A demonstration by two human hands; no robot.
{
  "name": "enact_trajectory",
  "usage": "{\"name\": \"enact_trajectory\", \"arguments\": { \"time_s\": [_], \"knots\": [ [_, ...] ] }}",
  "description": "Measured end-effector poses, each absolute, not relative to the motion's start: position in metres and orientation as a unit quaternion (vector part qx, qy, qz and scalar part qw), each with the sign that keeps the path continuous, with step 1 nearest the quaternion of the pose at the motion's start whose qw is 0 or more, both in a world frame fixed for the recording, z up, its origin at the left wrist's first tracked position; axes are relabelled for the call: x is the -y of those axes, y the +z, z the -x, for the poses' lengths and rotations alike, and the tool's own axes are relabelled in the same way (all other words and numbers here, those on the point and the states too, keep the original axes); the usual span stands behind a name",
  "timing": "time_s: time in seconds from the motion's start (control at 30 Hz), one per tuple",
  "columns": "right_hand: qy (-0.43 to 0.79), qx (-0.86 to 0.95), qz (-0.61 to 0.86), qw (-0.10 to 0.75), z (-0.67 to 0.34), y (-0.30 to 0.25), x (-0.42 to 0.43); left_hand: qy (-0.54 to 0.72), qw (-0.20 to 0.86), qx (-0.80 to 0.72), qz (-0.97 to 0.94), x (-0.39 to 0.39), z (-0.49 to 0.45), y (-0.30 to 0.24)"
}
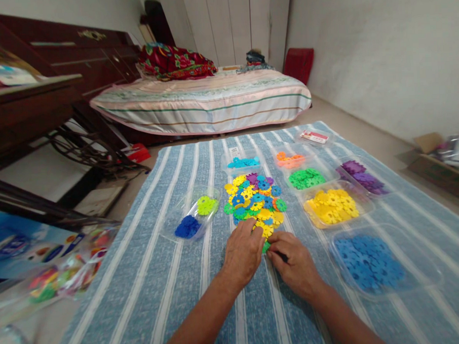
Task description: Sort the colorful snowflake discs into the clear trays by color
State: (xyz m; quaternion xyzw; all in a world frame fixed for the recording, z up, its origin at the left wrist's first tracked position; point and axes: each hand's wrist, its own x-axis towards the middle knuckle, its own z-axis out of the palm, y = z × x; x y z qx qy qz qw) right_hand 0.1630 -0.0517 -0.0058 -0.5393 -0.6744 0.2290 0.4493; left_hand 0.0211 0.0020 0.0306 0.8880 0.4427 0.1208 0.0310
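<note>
A mixed heap of flat, notched plastic discs (pixel 255 198) in yellow, blue, green, purple and orange lies on the striped cloth. My left hand (pixel 245 247) rests at the near edge of the heap with its fingers curled, and what its fingertips hold is hidden. Close beside it on the right, my right hand (pixel 294 265) pinches a green notched disc (pixel 266 247) between thumb and fingers. Right of the hands are clear tubs of yellow discs (pixel 332 206) and blue discs (pixel 368 262). To the left, one clear tub holds lime discs (pixel 207 205) and dark blue discs (pixel 187 227).
Behind the heap stand tubs of light blue discs (pixel 243 162), orange discs (pixel 290 159), green discs (pixel 307 179) and purple discs (pixel 362 177). A clear box with a red-and-white label (pixel 313 137) sits at the far corner. Beyond is a bed (pixel 211 104).
</note>
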Motion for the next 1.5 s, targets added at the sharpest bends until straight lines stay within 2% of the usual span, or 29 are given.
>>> {"name": "enact_trajectory", "arguments": {
  "time_s": [0.27, 0.6, 0.83, 0.9, 0.97, 1.07, 1.2, 1.33, 1.5],
  "knots": [
    [0.216, 0.674, 0.54, 0.456, -0.163, -0.005, 0.052, 0.209, 0.1, -0.48, -0.846, -0.009, -0.014, 0.036],
    [0.211, 0.672, 0.539, 0.463, -0.163, -0.007, 0.052, 0.262, 0.363, -0.576, -0.683, -0.03, -0.028, 0.053],
    [0.235, 0.663, 0.537, 0.466, -0.164, -0.004, 0.051, 0.304, 0.55, -0.444, -0.639, -0.035, -0.099, 0.084],
    [0.235, 0.66, 0.541, 0.465, -0.164, -0.005, 0.052, 0.315, 0.513, -0.43, -0.672, -0.041, -0.102, 0.084],
    [0.232, 0.661, 0.543, 0.464, -0.164, -0.006, 0.052, 0.308, 0.405, -0.442, -0.739, -0.048, -0.092, 0.078],
    [0.225, 0.665, 0.542, 0.462, -0.163, -0.007, 0.051, 0.246, 0.216, -0.459, -0.826, -0.057, -0.063, 0.065],
    [0.212, 0.672, 0.539, 0.462, -0.162, -0.006, 0.05, 0.143, 0.069, -0.44, -0.884, -0.053, -0.035, 0.051],
    [0.208, 0.671, 0.538, 0.466, -0.162, -0.004, 0.05, 0.104, 0.011, -0.43, -0.897, -0.044, -0.033, 0.047],
    [0.213, 0.677, 0.537, 0.456, -0.163, -0.005, 0.05, 0.091, 0.019, -0.428, -0.899, -0.042, -0.04, 0.045]
  ]
}}
